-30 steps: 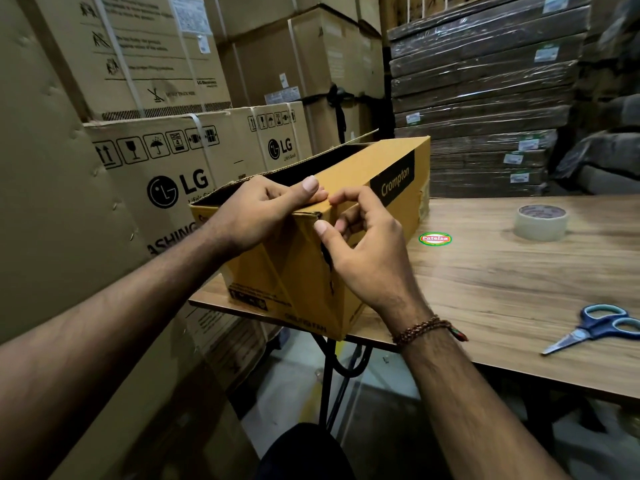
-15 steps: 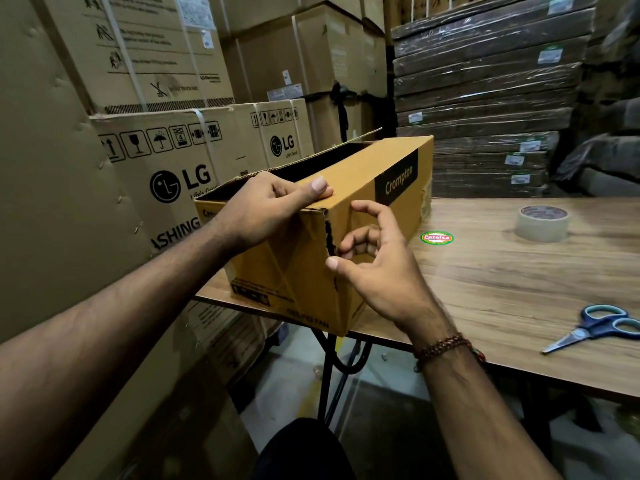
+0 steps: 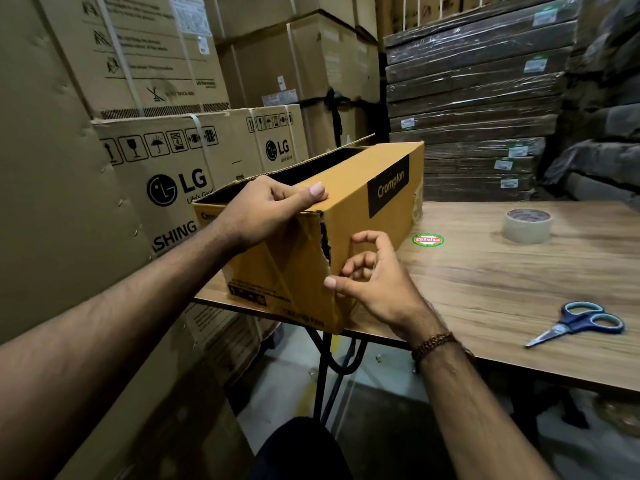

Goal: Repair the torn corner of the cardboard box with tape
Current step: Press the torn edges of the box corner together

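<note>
My left hand (image 3: 266, 211) gripped the cardboard box (image 3: 360, 202) rim above the torn corner (image 3: 325, 242); my right hand (image 3: 372, 282), fingers loosely curled and empty, touched below it. I judged the untaped tear could lengthen if I pressed.

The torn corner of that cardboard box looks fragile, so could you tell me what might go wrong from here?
1. The torn corner gapes open with ragged edges; if the right hand presses unevenly, the rip could run further down.
2. The cardboard box sits at the table edge, its near corner overhanging; a push might tip it off.
3. The tape roll and scissors lie apart to the right, so letting go to fetch them may let the seam spring open.
</note>
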{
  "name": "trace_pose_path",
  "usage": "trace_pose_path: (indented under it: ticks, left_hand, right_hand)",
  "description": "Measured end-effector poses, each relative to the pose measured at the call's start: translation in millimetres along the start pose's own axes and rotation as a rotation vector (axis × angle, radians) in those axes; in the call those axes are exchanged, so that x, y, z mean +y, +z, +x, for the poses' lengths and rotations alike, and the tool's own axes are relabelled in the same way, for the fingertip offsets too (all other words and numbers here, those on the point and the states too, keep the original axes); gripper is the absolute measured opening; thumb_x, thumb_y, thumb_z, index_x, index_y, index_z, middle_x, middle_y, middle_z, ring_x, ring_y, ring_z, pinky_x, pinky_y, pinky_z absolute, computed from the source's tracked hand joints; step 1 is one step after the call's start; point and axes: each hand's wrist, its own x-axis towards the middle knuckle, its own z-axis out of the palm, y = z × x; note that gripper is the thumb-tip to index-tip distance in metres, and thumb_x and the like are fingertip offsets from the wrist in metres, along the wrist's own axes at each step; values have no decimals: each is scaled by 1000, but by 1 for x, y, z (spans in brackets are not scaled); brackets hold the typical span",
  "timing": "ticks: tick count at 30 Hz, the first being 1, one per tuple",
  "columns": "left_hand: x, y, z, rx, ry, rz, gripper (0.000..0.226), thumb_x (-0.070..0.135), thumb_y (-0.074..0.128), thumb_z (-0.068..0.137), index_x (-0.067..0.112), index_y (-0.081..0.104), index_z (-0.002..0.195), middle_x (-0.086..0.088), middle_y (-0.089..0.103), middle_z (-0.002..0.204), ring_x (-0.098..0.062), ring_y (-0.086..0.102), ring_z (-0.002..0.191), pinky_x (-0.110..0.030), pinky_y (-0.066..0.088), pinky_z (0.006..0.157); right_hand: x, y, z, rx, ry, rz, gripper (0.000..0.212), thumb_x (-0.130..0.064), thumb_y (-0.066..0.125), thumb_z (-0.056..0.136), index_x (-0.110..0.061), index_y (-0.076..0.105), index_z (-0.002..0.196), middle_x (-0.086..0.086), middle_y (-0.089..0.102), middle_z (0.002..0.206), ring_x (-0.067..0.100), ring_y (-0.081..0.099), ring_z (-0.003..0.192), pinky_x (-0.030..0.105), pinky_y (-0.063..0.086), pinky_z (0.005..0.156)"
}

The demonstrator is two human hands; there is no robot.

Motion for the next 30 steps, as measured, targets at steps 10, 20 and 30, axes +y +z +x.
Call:
trace_pose_path:
  ticks: [10, 20, 30]
  left_hand:
    - [-3, 0, 2, -32, 64, -4, 46, 59, 66, 88, 21, 83, 105, 13, 71, 131, 7, 59, 121, -29, 46, 106]
    - [1, -6, 2, -94, 81, 172, 81, 50, 88, 63, 31, 64, 139, 17, 59, 146, 8, 42, 131, -14, 34, 97]
    - [0, -3, 2, -58, 110, 157, 80, 54, 87, 63, 31, 66, 137, 18, 62, 143, 32, 40, 107, -6, 34, 92]
  right_hand:
    - [3, 14, -24, 218, -115, -313, 48, -40, 93, 79, -34, 58, 111, -6, 71, 91, 9, 69, 83, 29, 60, 71]
    - [-2, 64, -28, 647, -417, -429, 34, -22, 81, 93, -10, 80, 125, 2, 71, 121, 17, 68, 112, 24, 59, 97]
    - [-9, 73, -35, 648, -372, -589, 34, -23, 73, 96, -14, 79, 128, 1, 68, 125, 19, 63, 113, 12, 39, 92]
